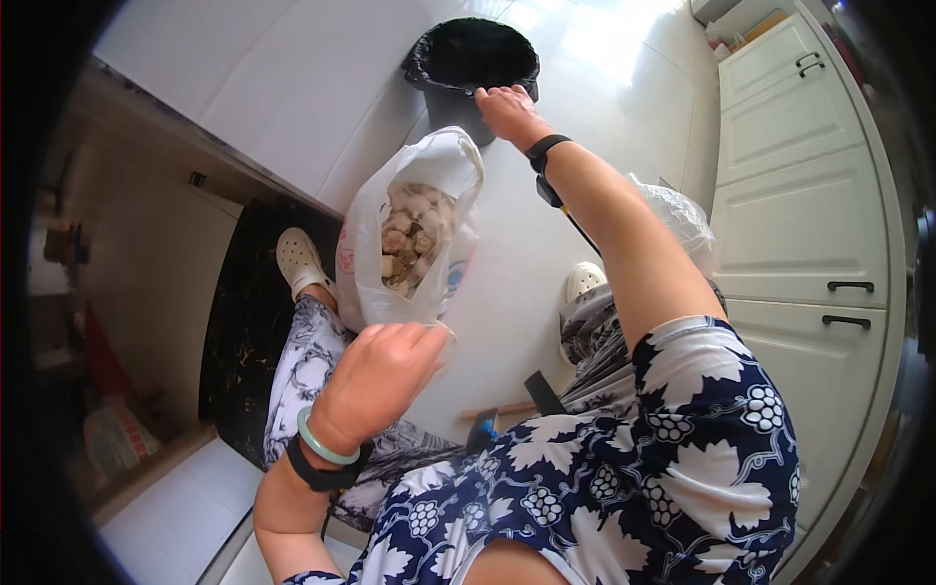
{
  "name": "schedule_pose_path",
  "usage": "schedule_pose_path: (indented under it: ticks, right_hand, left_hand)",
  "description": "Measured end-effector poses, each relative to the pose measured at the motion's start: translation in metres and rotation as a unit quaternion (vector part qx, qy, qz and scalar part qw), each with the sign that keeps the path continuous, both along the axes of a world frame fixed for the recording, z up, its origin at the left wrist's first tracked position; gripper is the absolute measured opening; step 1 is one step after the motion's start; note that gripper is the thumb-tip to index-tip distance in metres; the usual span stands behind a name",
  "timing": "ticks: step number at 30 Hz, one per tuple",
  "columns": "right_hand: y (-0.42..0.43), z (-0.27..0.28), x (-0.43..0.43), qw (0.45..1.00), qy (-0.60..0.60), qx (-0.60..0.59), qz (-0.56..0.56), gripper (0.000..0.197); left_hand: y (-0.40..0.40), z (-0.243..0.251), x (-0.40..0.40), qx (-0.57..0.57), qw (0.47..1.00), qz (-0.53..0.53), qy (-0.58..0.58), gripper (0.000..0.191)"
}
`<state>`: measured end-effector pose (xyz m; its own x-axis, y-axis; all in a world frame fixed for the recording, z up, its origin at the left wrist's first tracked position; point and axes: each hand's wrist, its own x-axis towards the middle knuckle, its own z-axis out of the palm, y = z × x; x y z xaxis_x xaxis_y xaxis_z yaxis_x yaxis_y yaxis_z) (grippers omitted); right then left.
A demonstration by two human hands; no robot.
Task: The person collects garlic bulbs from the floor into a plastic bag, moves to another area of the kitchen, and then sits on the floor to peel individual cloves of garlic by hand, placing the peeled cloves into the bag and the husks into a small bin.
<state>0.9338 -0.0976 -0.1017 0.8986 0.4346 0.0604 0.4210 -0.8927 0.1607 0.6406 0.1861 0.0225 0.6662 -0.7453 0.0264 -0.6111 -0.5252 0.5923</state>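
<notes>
In front of me a white plastic bag (pixel 353 281) stands with its mouth spread. Pale bulbs that look like garlic (pixel 409 227) fill it, some with brownish skins. My left hand (pixel 387 376) is curled over the bag's near edge, its back to the camera; the fingertips are hidden, as is anything in them. Beyond the bag is a trash bin (pixel 457 110) with a black liner (pixel 417 62) folded over its rim. My right arm is stretched out, and the fingers of my right hand (pixel 510 113) are bent over the bin's near rim, gripping it.
White cabinets (pixel 797 219) with black handles line the right side. Near them a clear plastic bag (pixel 676 216) sits on the glossy tile floor (pixel 504 292). A black marbled slab (pixel 248 329) lies beside my left shoe (pixel 298 259). My right shoe (pixel 583 280) is opposite.
</notes>
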Motion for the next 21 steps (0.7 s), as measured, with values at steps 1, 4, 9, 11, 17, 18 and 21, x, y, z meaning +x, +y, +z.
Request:
schedule_pose_path:
  ticks: [1, 4, 9, 11, 17, 18, 21]
  right_hand:
    - [-0.001, -0.001, -0.003, 1.0, 0.004, 0.002, 0.004, 0.016]
    - [-0.014, 0.0, -0.024, 1.0, 0.011, -0.017, -0.004, 0.01]
    - [-0.021, -0.008, -0.083, 0.994, 0.04, -0.089, 0.041, 0.016]
    - [-0.029, 0.003, -0.137, 0.994, 0.076, -0.066, 0.04, 0.016]
    - [-0.022, 0.019, -0.33, 0.978, 0.19, -0.068, 0.049, 0.015]
    - [-0.017, 0.022, -0.359, 0.978, 0.193, -0.052, 0.053, 0.014]
    - [0.002, 0.015, -0.458, 0.972, 0.211, 0.07, 0.07, 0.017]
  left_hand:
    - [-0.001, 0.0, -0.003, 0.015, 1.0, 0.009, 0.008, 0.029]
    - [-0.005, -0.012, -0.003, 0.021, 1.0, -0.005, 0.005, 0.027]
    - [0.018, -0.04, -0.007, 0.011, 0.999, -0.019, -0.028, 0.026]
    - [0.017, -0.041, -0.03, 0.01, 1.0, -0.017, -0.024, 0.025]
    - [0.027, -0.055, -0.103, 0.053, 0.998, 0.002, -0.047, 0.021]
    - [0.032, -0.056, -0.112, 0.062, 0.997, 0.009, -0.044, 0.02]
    - [0.043, -0.068, -0.147, 0.107, 0.992, 0.021, -0.06, 0.019]
